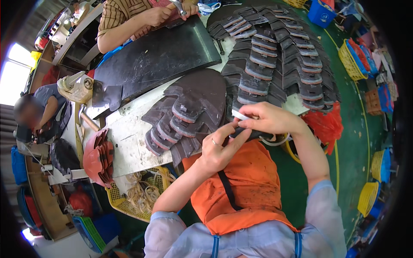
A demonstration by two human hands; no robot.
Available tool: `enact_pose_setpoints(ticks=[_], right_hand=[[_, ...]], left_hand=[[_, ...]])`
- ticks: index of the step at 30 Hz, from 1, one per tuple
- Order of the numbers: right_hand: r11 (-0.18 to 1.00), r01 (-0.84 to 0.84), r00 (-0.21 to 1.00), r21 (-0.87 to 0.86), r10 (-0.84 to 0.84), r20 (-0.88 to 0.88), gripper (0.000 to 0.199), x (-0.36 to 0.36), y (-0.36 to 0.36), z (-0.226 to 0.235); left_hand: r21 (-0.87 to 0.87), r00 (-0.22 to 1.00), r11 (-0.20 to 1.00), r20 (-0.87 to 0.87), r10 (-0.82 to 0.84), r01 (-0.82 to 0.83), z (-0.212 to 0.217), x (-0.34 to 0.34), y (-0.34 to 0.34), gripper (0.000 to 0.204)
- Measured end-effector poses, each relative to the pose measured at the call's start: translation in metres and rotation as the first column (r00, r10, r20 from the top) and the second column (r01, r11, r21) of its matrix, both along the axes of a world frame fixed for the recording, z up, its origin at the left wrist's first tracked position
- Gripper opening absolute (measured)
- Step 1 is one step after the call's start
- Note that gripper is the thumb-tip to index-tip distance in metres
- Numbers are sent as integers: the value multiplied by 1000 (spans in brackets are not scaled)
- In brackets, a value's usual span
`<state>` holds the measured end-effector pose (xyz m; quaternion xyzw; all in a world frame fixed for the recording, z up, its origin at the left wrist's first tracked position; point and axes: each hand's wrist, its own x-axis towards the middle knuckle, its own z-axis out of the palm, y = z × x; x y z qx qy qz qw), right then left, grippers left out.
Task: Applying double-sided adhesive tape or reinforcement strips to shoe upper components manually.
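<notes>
My left hand point(217, 148), with a ring on one finger, is closed in a pinch on a small dark piece point(254, 134) in front of my orange apron. Close against it, my right hand point(271, 118) is closed on a white strip point(239, 115) between thumb and fingers. The fingertips of both hands almost meet, and they partly hide the dark piece. Just beyond my hands lies a fanned pile of dark cut pieces point(185, 114) with curved, light-edged tabs. Long overlapping rows of similar dark pieces point(262, 64) cover the table farther right.
A black board point(159, 60) lies across the pale table point(129, 144), where another person's hands point(157, 16) work with a metal tool. Reddish pieces point(98, 157) stand at the left edge. Below it sits a yellow basket point(122, 204) of strips. A red bag point(329, 127) hangs at right.
</notes>
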<state>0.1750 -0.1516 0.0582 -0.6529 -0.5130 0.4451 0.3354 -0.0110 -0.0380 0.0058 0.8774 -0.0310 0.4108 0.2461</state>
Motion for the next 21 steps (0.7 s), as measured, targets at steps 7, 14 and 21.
enact_pose_setpoints(ticks=[7, 14, 21], right_hand=[[917, 146, 719, 370, -355, 597, 25, 23, 34, -50], [837, 38, 752, 546, -384, 536, 14, -30, -8, -48], [844, -95, 622, 528, -363, 693, 14, -30, -10, -65]], left_hand=[[437, 977, 896, -147, 158, -79, -40, 26, -13, 48], [186, 864, 981, -502, 52, 50, -41, 19, -11, 39], [-78, 970, 983, -195, 147, -165, -70, 9, -15, 49]])
